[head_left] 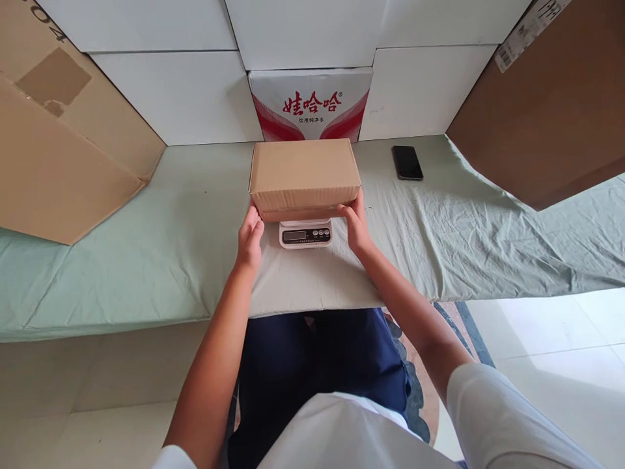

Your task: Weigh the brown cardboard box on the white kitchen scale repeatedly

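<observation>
A closed brown cardboard box (305, 166) is over a small white digital scale (306, 243), covering most of it. Only the scale's front, with a display and several buttons, shows below the box. My left hand (250, 236) grips the box at its near left corner. At the near right corner my right hand (355, 221) holds it too, thumb along the front face and the other fingers around the side. Whether the box rests fully on the scale's plate cannot be made out.
A black phone (407, 162) lies on the green cloth (195, 260) to the right. Behind stands a white and red carton (311, 104) against white panels. Large cardboard pieces lean at the left (73, 150) and the right (551, 111). The table's front edge is near my lap.
</observation>
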Demonstrator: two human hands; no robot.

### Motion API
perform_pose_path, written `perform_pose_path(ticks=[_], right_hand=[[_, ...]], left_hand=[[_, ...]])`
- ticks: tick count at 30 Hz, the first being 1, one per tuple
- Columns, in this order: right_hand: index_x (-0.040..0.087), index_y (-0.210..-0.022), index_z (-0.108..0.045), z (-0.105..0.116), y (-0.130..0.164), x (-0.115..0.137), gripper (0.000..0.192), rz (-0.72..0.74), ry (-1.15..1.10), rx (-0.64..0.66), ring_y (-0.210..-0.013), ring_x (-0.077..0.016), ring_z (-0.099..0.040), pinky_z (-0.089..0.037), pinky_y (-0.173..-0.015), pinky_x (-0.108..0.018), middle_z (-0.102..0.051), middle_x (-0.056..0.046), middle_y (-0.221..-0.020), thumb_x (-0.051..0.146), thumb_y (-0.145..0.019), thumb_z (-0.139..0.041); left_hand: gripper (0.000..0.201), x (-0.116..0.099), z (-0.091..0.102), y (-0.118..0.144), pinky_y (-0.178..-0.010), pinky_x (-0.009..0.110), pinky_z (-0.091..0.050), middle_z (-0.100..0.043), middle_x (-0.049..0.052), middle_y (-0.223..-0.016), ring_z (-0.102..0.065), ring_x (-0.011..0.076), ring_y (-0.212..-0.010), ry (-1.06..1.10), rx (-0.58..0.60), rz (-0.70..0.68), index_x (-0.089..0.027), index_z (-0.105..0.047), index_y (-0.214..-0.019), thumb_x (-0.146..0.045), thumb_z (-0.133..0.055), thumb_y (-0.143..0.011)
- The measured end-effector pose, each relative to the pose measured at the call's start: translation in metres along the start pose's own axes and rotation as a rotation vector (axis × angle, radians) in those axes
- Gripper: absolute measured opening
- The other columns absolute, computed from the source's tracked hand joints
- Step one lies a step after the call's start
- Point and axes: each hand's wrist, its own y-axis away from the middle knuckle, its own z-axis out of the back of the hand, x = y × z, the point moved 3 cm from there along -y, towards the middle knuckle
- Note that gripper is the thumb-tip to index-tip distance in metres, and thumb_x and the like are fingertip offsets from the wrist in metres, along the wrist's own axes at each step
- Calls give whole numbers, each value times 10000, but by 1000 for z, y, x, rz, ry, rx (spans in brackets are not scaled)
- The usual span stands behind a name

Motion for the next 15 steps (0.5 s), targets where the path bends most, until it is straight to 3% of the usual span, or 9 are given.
perform_pose_path(ticks=[7, 15], right_hand=[[402, -1491, -406, -1, 0, 2, 679, 5, -2, -3, -1414, -309, -481, -436, -1261, -551, -560, -33, -1465, 507, -841, -572], [376, -1480, -421, 0, 2, -1, 706, 1, -51, -21, -1487, -319, -440, -378, -1305, -576, -529, -21, -1537, 538, -817, -600]], left_hand=[[712, -3, -2, 0, -1329, 445, -319, -546, 96, -1638, -405, 308, -1604, -18, -8, 5, -287, -563, -1525, -676, -587, -930], [762, 1, 2, -1, -1332, 440, -313, -504, 87, -1677, -390, 310, -1612, 9, 6, -41, -275, -538, -1557, -691, -592, -922]])
